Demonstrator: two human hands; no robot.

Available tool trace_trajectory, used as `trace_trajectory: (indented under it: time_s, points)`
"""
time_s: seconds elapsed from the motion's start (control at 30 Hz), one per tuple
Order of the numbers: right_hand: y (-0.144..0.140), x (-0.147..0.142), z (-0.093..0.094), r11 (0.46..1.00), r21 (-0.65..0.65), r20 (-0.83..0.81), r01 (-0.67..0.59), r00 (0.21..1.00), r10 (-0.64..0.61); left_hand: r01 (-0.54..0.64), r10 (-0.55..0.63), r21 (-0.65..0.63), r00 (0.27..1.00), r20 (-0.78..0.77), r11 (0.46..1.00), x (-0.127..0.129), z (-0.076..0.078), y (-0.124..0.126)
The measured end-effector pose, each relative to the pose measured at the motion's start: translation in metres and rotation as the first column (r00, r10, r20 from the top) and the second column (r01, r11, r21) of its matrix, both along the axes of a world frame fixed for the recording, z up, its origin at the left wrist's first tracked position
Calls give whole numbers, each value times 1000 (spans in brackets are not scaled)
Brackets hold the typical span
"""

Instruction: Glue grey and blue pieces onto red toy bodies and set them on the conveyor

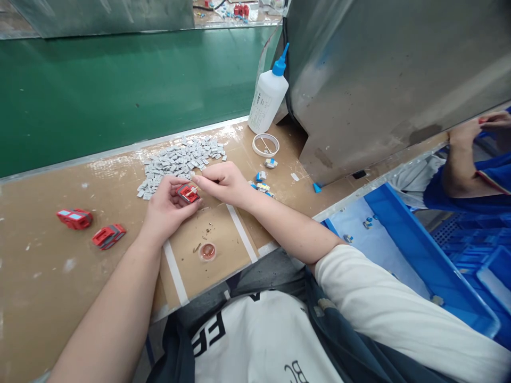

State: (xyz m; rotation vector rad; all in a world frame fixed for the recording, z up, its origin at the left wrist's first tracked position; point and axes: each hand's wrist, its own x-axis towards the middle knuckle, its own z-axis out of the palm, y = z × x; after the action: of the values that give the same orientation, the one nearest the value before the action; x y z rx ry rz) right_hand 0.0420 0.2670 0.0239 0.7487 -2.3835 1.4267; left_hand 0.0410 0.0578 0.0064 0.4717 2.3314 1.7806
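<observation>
In the head view my left hand [167,205] is closed around a small red toy car body [187,193] with grey and white parts. My right hand [223,182] is pinched right above the car; a thin pale stick seems to run from its fingertips toward the car, too small to make out surely. Just beyond both hands lies a pile of small grey plastic pieces [179,159]. To the left, two more red toy cars [108,236] rest on the brown tabletop. Nearer my body stands a small round dish of reddish liquid [207,251].
A white bottle with a blue nozzle [268,98] stands behind a white ring [255,146]. Small blue-and-white pieces [262,186] lie right of my hands. A blue tray [419,255] is at the right, with another person's arm [459,159] beyond. A green belt [120,90] runs behind.
</observation>
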Motion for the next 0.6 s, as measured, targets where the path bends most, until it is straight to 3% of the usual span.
trace_trajectory:
  time_s: [0.3,0.43,0.53,0.6]
  points:
    - [0,1,-1,1000,-17,-1,-22,1000,22,-41,41,21,999,3,999,-2,-4,-2]
    - [4,5,12,997,-72,35,-22,999,25,-55,54,29,998,26,998,-3,-2,-1]
    - [6,14,26,950,-23,88,-313,945,314,-95,95,35,995,-5,995,-4,-1,-1]
    - [5,21,31,823,76,151,-563,822,549,-150,152,41,987,-44,988,-5,-2,-2]
